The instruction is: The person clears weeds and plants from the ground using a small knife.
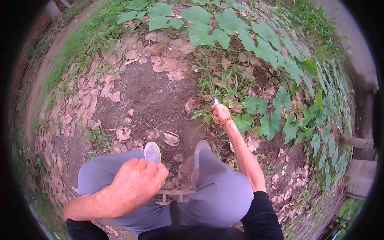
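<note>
My right hand (221, 115), with a beaded bracelet at the wrist, is closed around the handle of what looks like a sickle (211, 83). Its thin, dark blade reaches forward from a shiny collar into low green grass (230, 80) at the edge of bare soil. Weeds partly hide the blade's far end. My left hand (136, 180) hangs over my left thigh, back upward, with the fingers curled in. No object shows in it, though the palm is hidden.
Broad-leaved vines (270, 52) spread across the front and right. Dry brown leaves (86, 96) cover the soil on the left. My shoes (152, 152) stand on the dirt, and a low wooden stool (176, 193) shows between my legs. A concrete post (358, 176) stands far right.
</note>
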{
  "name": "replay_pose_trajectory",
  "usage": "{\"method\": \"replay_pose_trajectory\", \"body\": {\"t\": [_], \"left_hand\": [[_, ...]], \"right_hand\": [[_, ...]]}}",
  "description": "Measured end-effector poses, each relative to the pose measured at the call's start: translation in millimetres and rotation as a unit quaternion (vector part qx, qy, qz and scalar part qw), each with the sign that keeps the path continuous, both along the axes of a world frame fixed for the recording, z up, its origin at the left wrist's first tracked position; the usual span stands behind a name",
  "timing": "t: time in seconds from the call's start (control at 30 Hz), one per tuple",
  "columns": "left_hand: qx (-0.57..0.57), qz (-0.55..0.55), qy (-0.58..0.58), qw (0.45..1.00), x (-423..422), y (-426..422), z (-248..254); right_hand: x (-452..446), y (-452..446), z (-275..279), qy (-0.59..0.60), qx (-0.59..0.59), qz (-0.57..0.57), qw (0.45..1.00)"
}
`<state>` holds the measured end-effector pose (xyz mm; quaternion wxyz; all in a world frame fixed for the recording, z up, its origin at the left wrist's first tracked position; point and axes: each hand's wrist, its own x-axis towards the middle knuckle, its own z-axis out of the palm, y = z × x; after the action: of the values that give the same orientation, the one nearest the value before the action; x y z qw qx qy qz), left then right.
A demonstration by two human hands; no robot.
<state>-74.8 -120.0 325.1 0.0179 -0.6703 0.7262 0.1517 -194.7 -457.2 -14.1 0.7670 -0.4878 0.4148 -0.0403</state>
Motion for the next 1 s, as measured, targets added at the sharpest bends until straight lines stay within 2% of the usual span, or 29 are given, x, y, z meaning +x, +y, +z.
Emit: {"method": "replay_pose_trajectory", "body": {"t": [0.07,0.2,0.27,0.33,0.4,0.47,0.5,0.6,0.63,0.67,0.77,0.9,0.97,1.0], "left_hand": [[0.001,0.004,0.006,1.000,-1.3,3.4,-1.2],[-0.017,0.002,0.017,1.000,-8.1,8.3,-3.2],[-0.015,-0.005,0.021,1.000,-10.2,9.4,-2.8],[-0.019,-0.008,0.010,1.000,-10.6,10.8,-2.0],[-0.020,-0.003,0.011,1.000,-10.9,11.3,-1.0],[-0.022,0.005,0.011,1.000,-10.4,12.1,0.2],[-0.017,0.005,0.004,1.000,-10.4,12.7,0.8],[-0.010,0.008,0.004,1.000,-11.5,13.6,2.4],[-0.011,0.008,0.010,1.000,-11.8,12.8,2.9],[-0.011,0.007,0.011,1.000,-11.7,12.4,3.1],[-0.011,0.002,0.020,1.000,-11.4,11.9,3.4],[0.000,-0.002,0.023,1.000,-12.4,12.0,4.6],[0.003,-0.004,0.027,1.000,-12.9,12.2,4.0],[0.002,-0.002,0.026,1.000,-13.3,13.1,3.5]], "right_hand": [[-10.2,-5.1,-2.9,0.028,0.012,-0.027,0.999],[-35.4,-5.7,-14.1,0.058,-0.097,-0.013,0.994],[-45.5,-9.2,-22.3,0.029,-0.083,-0.022,0.996],[-48.1,-8.7,-24.7,0.065,-0.094,-0.037,0.993],[-49.1,-10.3,-29.3,0.052,-0.118,-0.036,0.991],[-52.4,-13.0,-23.2,0.073,-0.158,-0.020,0.985],[-54.0,-14.8,-25.2,0.066,-0.230,-0.004,0.971],[-73.0,-20.0,-15.7,0.075,-0.241,0.007,0.968],[-76.9,-17.6,-8.3,0.066,-0.286,0.008,0.956],[-80.2,-16.1,-2.2,0.068,-0.286,0.008,0.956],[-94.4,-13.3,13.9,0.107,-0.158,-0.018,0.981],[-111.1,-11.5,8.1,0.085,-0.152,-0.016,0.985],[-119.0,-9.3,4.2,0.098,-0.241,-0.003,0.966],[-122.1,-5.9,6.2,0.099,-0.241,-0.004,0.965]]}}
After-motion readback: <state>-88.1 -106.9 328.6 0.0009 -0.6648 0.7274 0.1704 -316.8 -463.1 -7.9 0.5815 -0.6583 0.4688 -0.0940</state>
